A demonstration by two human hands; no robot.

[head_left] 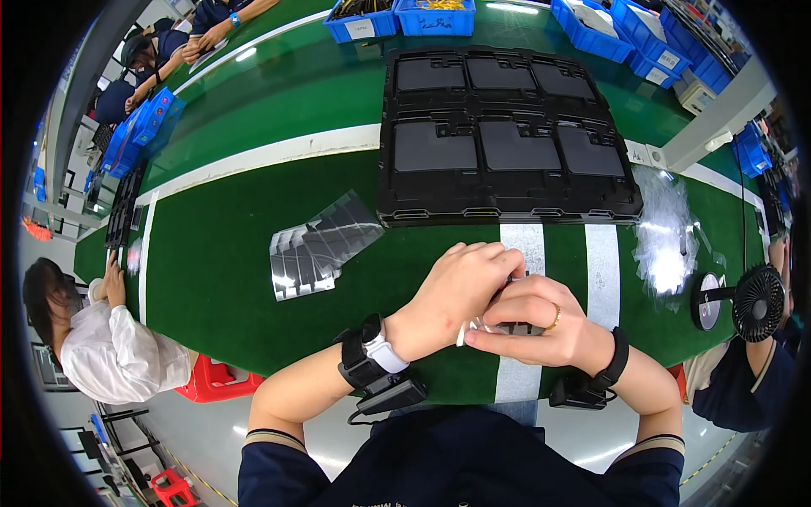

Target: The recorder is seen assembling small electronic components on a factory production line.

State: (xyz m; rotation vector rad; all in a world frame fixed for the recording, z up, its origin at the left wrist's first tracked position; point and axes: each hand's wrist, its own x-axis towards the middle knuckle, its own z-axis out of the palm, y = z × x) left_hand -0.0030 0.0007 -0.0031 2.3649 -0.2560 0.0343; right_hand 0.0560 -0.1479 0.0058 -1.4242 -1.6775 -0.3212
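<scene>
My left hand [460,287] and my right hand [541,325] are close together over the near edge of the green table. The right thumb and index finger pinch a small piece of clear film [476,326] beside my left wrist. My left fingers are bent over beside the right knuckles; what they hold is mostly hidden, though small dark shapes [518,328] show between the hands. To the left lies a sheet of clear film strips [317,249] with dark markings. Beyond my hands, a black plastic tray [515,190] has several compartments with flat dark grey panels [435,145].
A heap of clear film [663,241] lies at the right, with a small black fan [758,302] near it. Blue bins [435,19] stand along the far side. A grey post [710,127] rises at right. Other people sit left, far left and right.
</scene>
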